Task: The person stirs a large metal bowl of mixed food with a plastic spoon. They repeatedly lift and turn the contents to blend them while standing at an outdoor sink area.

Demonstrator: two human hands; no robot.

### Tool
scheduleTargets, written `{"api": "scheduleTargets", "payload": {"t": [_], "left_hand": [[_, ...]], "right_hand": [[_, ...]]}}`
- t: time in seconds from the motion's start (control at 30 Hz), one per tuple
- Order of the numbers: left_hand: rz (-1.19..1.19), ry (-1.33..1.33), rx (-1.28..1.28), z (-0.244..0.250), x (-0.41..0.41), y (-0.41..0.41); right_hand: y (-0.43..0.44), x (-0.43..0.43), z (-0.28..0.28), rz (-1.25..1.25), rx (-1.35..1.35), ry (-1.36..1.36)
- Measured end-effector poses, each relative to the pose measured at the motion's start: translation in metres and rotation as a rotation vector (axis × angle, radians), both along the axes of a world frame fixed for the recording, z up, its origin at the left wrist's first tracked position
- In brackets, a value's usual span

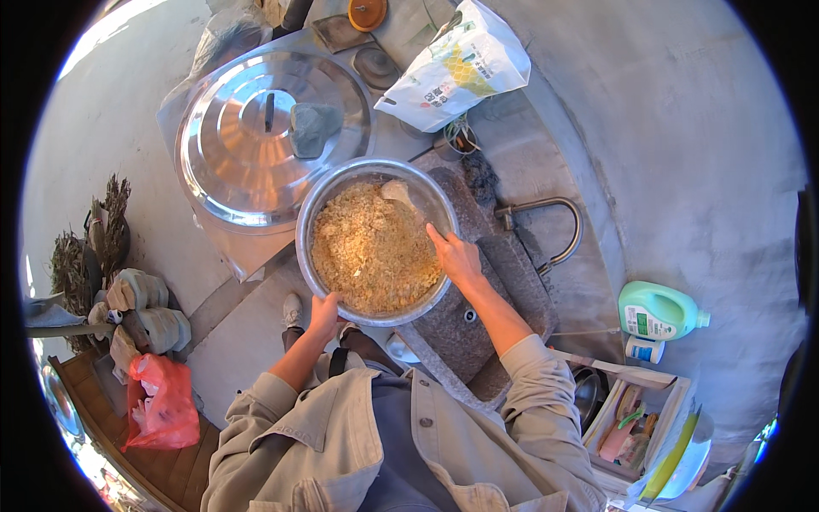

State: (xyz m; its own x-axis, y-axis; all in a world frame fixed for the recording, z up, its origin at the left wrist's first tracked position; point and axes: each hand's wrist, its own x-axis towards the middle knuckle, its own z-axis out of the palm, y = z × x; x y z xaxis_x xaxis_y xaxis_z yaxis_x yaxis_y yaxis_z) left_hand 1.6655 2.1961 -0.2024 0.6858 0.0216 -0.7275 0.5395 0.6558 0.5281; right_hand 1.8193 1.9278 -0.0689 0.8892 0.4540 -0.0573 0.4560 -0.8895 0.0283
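Note:
A wide metal basin [378, 319] is filled with a yellowish crumbly, grain-like food [371, 249]. At its near left rim, my left hand [325, 313] grips the edge with the thumb on top. My right hand [457, 259] reaches over the right rim, closed around the handle of a pale paddle or spatula [398, 192]. The paddle's broad end rests on the food near the far side of the basin. Beneath the basin's right side lies a stone sink [441, 326], partly covered by it.
Behind the basin sits a large metal lid [224, 153] with a grey stone [315, 128] on it. A curved faucet [569, 221] rises right of the sink. Beyond are a white printed bag [454, 70], a green detergent jug [656, 310] and a utensil drawer [630, 416]. A red plastic bag [163, 403] lies left.

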Motion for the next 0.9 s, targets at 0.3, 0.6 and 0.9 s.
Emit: {"api": "scheduleTargets", "payload": {"t": [0.3, 0.6, 0.9], "left_hand": [[0.117, 0.061, 0.05, -0.021, -0.013, -0.021], [0.144, 0.115, -0.002, -0.004, -0.021, -0.049], [-0.268, 0.124, -0.066, 0.001, -0.005, 0.032]], "right_hand": [[-0.051, -0.102, 0.005, -0.269, 0.149, 0.35], [0.021, -0.162, 0.019, -1.237, 1.279, 0.896], [0.016, -0.091, 0.029, -0.314, 0.563, 0.233]]}}
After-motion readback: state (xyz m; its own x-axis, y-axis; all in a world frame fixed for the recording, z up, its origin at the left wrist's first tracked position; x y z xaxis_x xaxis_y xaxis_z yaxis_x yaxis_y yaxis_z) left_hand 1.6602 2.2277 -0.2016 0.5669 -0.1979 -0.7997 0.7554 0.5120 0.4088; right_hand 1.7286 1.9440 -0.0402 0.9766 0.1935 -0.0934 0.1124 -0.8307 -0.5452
